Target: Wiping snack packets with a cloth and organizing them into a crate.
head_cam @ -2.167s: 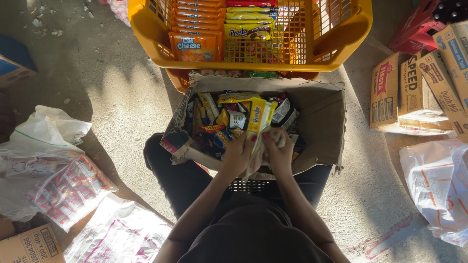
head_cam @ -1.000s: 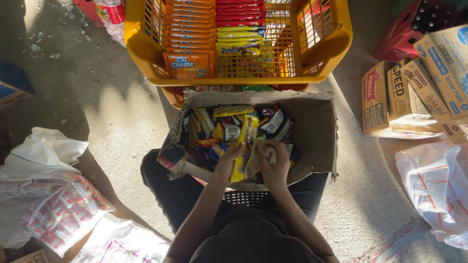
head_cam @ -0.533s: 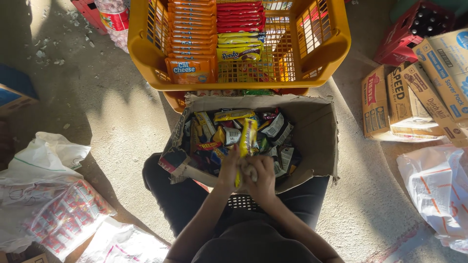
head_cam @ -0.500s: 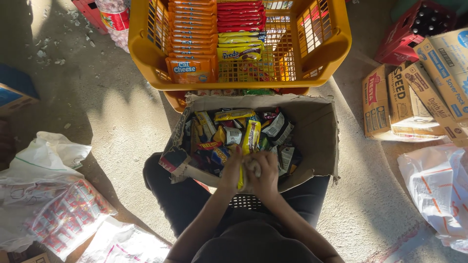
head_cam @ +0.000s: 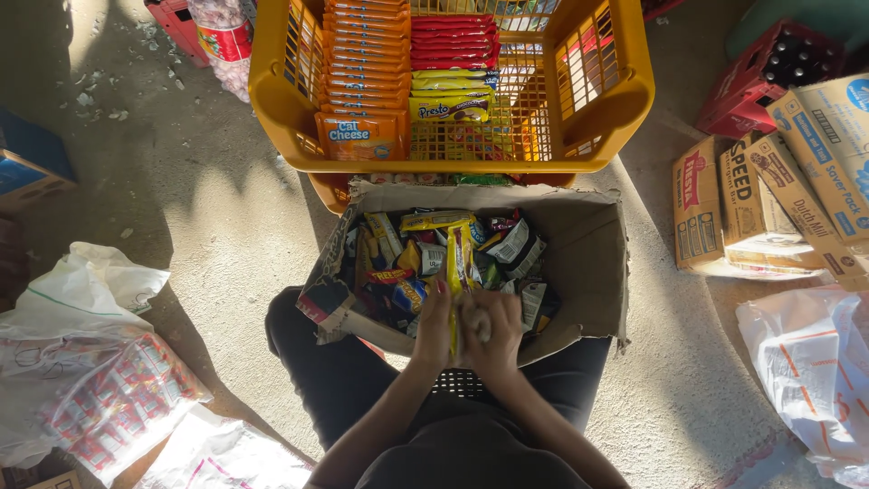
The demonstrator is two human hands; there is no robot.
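I see the floor (head_cam: 199, 208) carrying everything, and I take the box (head_cam: 593, 263) in front of my knees as my landmark. Beyond the box sits the yellow crate (head_cam: 625, 100), its packets stood on edge in tidy rows, which seems meant to keep kinds apart and easy to count. To the right of the box lean cartons (head_cam: 751, 204), with a red bottle crate (head_cam: 769, 81) behind them; to the left of the box lie plastic bags (head_cam: 90, 362), slumped flat. The box itself holds a loose jumble of snack packs, flaps folded out so I can reach in. At the near edge of the box my left hand (head_cam: 434, 326) and right hand (head_cam: 489, 330) press together, both clenched around a long yellow pack (head_cam: 460, 258) that stands upright between them, its top rising over the jumble.
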